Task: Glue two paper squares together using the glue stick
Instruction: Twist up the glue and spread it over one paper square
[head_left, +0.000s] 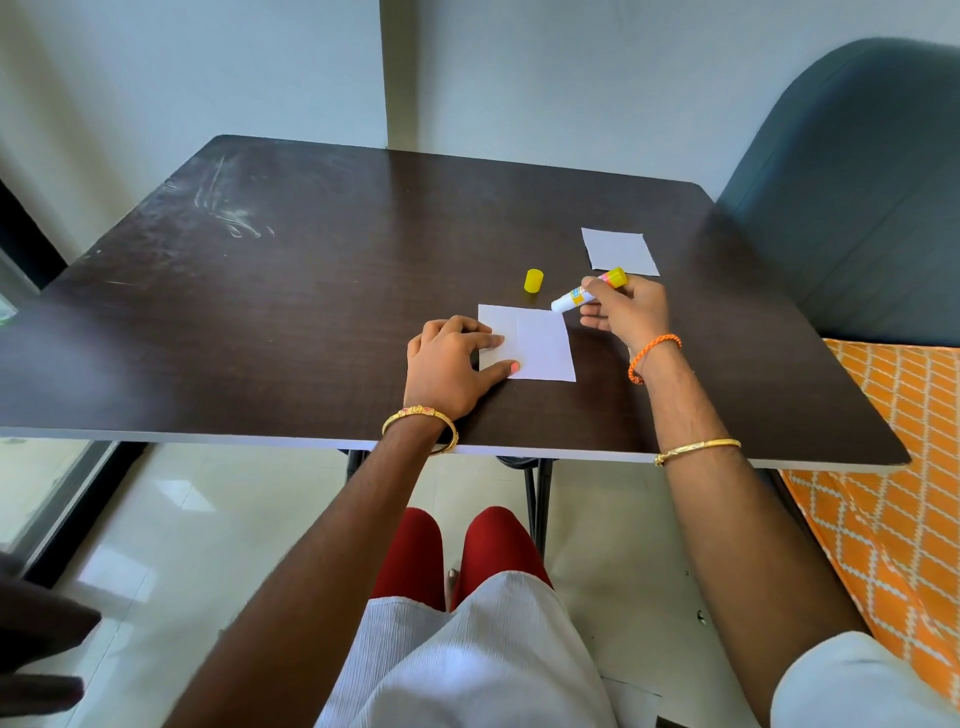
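A white paper square (540, 345) lies on the dark table (311, 291) near the front edge. My left hand (449, 366) rests flat on its left part, fingers spread, pinning it down. My right hand (626, 312) holds the uncapped glue stick (587, 291) tilted, its white tip just above the square's upper right corner. The yellow cap (533, 281) stands on the table behind the square. A second white paper square (618, 251) lies farther back on the right, behind my right hand.
A teal chair (857, 197) stands at the table's right side, with an orange patterned cloth (904, 467) beside the front right corner. The table's front edge (208, 435) runs just before my wrists. A wall is behind the table.
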